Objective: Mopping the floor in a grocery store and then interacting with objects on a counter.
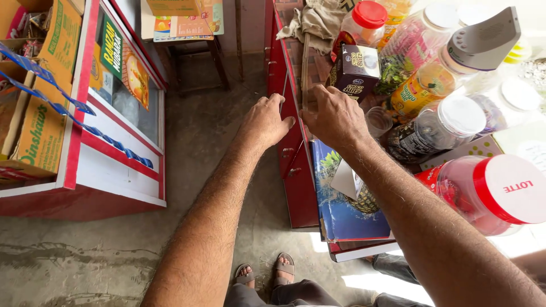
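At frame centre, left hand (264,120) and right hand (335,116) both pinch a thin glass strip (305,68), long axis running up-frame along red surface (296,170) edge.

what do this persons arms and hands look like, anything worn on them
Both forearms are bare and hairy, with no sleeves in view. The left hand and right hand show no gloves, rings, watch or bands. Nails are short.

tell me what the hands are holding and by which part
Both hands grip a thin sheet, seemingly a glass pane, standing on edge at the red counter's rim. The left hand and right hand pinch its near end from either side.
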